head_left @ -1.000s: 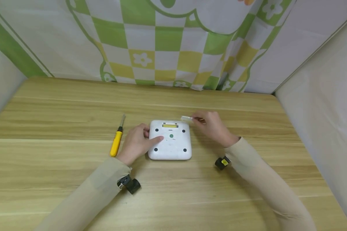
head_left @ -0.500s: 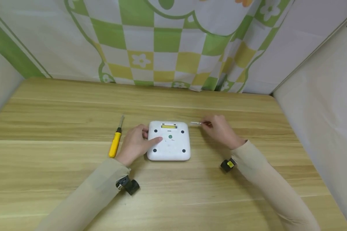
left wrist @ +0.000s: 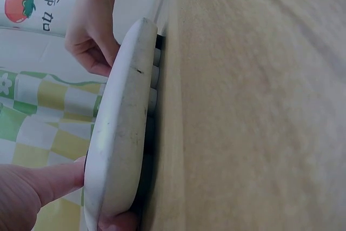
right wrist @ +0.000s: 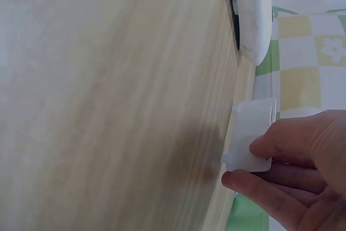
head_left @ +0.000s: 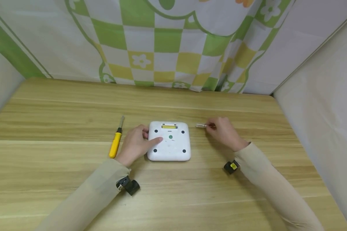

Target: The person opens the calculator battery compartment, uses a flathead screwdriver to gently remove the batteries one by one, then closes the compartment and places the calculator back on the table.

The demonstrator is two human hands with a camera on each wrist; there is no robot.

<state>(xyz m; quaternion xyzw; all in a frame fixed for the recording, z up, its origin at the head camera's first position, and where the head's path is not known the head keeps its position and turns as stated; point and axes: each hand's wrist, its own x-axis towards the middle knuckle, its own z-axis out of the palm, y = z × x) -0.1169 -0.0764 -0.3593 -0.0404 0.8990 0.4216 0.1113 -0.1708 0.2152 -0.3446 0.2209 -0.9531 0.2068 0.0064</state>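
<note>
A white calculator (head_left: pixel 173 146) lies face down on the wooden table, its keys (left wrist: pixel 153 100) turned to the tabletop in the left wrist view. In its uncovered battery slot sits a yellow battery (head_left: pixel 169 127). My left hand (head_left: pixel 134 142) grips the calculator's left side, thumb across the back and a fingertip under the edge. To the right of the calculator, my right hand (head_left: pixel 224 133) pinches a small white battery cover (right wrist: pixel 248 125) between thumb and fingers, close above the table and apart from the calculator.
A screwdriver (head_left: pixel 115 142) with a yellow handle lies left of my left hand, its shaft pointing to the back. Behind the table's far edge hangs a green, yellow and white checked curtain (head_left: pixel 167 40). A pale wall (head_left: pixel 324 96) borders the right side.
My right hand has moved right and a little nearer to me with the battery cover, away from the calculator's top right corner. The left hand and calculator have stayed in place.
</note>
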